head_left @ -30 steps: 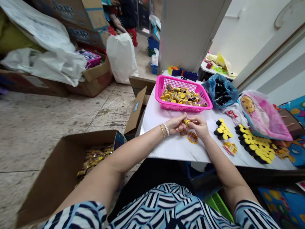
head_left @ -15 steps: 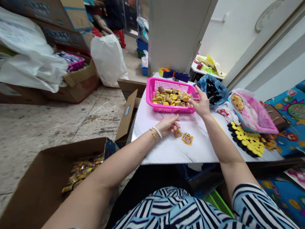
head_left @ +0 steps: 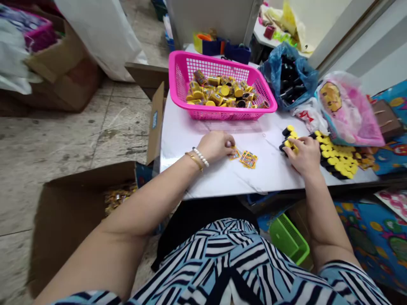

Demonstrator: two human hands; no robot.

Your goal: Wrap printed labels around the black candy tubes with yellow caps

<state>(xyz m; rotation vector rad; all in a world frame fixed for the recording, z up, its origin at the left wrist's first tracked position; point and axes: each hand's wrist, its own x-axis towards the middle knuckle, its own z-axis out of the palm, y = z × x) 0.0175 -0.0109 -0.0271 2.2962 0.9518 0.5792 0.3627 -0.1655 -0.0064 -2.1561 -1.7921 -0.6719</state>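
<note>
My left hand (head_left: 217,145) rests curled on the white table (head_left: 222,178), its fingertips touching a small yellow sticker (head_left: 235,154). Two more yellow stickers (head_left: 249,159) lie just to its right. My right hand (head_left: 302,156) reaches over a small cluster of black pieces with yellow caps (head_left: 288,137), fingers bent down onto them; what they grip is hidden. A larger group of the same yellow-capped pieces (head_left: 338,159) lies to the right. A pink basket (head_left: 178,72) at the table's back holds several yellow-wrapped pieces.
An open cardboard box (head_left: 73,212) with yellow-wrapped pieces stands on the floor at my left. A blue bag of black pieces (head_left: 288,78) and a pink plastic bag (head_left: 349,110) sit at the back right. A green basket (head_left: 288,239) is under the table.
My right hand left the pink basket and came down onto the yellow-capped pieces at the right. My left hand stayed by the stickers. The camera tilted downward.
</note>
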